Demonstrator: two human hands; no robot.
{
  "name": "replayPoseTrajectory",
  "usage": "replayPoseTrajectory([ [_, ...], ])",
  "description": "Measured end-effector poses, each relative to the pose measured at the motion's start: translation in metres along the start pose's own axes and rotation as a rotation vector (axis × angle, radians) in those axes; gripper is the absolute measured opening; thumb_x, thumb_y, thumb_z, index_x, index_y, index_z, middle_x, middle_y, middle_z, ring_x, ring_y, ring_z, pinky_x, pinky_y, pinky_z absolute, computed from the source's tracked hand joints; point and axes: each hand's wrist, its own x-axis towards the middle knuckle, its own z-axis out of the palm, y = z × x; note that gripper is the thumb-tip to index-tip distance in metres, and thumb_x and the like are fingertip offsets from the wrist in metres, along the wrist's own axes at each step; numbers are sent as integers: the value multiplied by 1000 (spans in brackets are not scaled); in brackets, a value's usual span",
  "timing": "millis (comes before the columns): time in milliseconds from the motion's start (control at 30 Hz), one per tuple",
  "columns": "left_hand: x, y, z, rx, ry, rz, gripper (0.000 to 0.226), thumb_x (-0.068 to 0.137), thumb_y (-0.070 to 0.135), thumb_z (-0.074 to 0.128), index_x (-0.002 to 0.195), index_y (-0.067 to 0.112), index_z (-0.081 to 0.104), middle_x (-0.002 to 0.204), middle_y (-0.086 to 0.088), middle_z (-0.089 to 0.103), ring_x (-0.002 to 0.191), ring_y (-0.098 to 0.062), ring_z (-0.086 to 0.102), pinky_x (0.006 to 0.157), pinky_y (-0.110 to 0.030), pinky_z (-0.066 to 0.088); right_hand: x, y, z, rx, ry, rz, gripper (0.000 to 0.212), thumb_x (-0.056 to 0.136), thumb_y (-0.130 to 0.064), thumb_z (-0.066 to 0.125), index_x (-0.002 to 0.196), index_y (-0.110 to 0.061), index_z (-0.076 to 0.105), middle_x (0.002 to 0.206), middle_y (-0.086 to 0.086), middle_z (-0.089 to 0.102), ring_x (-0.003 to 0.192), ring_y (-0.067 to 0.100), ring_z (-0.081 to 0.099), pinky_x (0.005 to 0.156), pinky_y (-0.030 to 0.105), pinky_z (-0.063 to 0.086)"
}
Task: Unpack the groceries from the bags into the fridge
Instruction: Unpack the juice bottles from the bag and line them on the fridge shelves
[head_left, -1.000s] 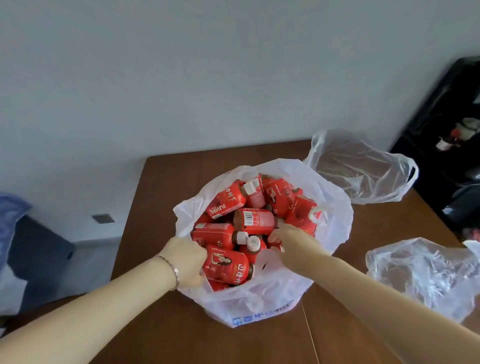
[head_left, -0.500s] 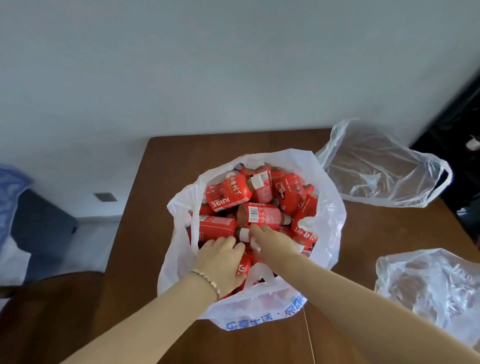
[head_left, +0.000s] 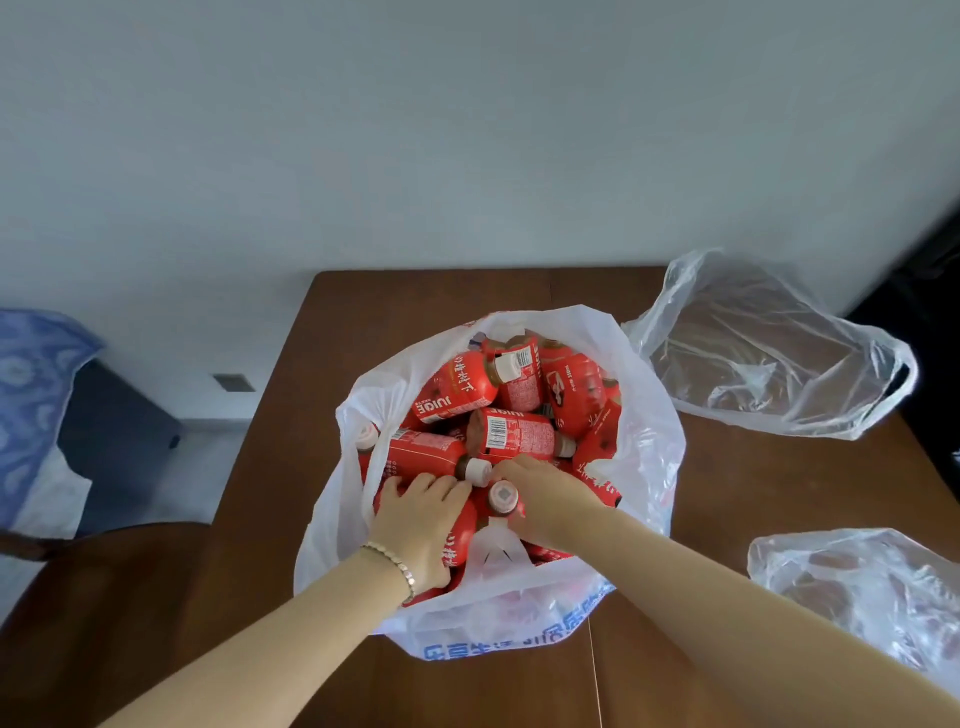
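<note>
Head view: white grocery bag (head_left: 519, 618) packed with red juice bottles (head_left: 514, 434) sits on the wooden table (head_left: 415, 296). Inside the bag, the right hand (head_left: 545, 504) curls round an upright bottle (head_left: 501, 496). The left hand (head_left: 415, 525) lies on a neighbouring bottle (head_left: 461, 535), grip unclear.

Head-worn view, angled down, close above bag (head_left: 649, 447)

Brown wooden table (head_left: 415, 301) against pale wall (head_left: 363, 130); perhaps a chair (head_left: 104, 571) left.
</note>
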Motion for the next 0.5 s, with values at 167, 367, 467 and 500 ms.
replayPoseTrajectory([
  [167, -21, -13, -9, -613, 353, -276, 67, 62, 35, 80, 117, 29, 43, 110, 15, 50, 107, -8, 50, 96, -29, 44, 15, -12, 13, -105, -22, -21, 41, 93, -20, 54, 132, -16, 43, 124, 7, 46, 109, 30, 54, 89, 36, 47],
  [367, -31, -12, -8, -922, 368, -376, 69, 69, 29, 80, 122, 34, 37, 114, 11, 52, 105, -7, 49, 98, -33, 42, 13, -19, 20, -108, 118, 43, 30, 98, -26, 43, 126, -14, 45, 118, 5, 50, 96, 24, 57, 72, 30, 44],
  [467, -35, -7, -7, -860, 328, -292, 64, 70, 27, 79, 114, 39, 35, 107, 17, 49, 105, -4, 49, 95, -25, 41, -12, -14, 6, -38, 377, -40, 15, 100, -26, 34, 94, -17, 44, 80, -4, 46, 60, 17, 44, 47, 25, 30],
  [500, -35, -4, -7, -826, 301, -257, 60, 71, 27, 78, 114, 38, 38, 106, 18, 49, 106, -4, 50, 93, -23, 40, -23, -14, -3, -43, 478, -108, 16, 97, -25, 34, 85, -16, 40, 67, -7, 41, 49, 18, 39, 40, 26, 24],
])
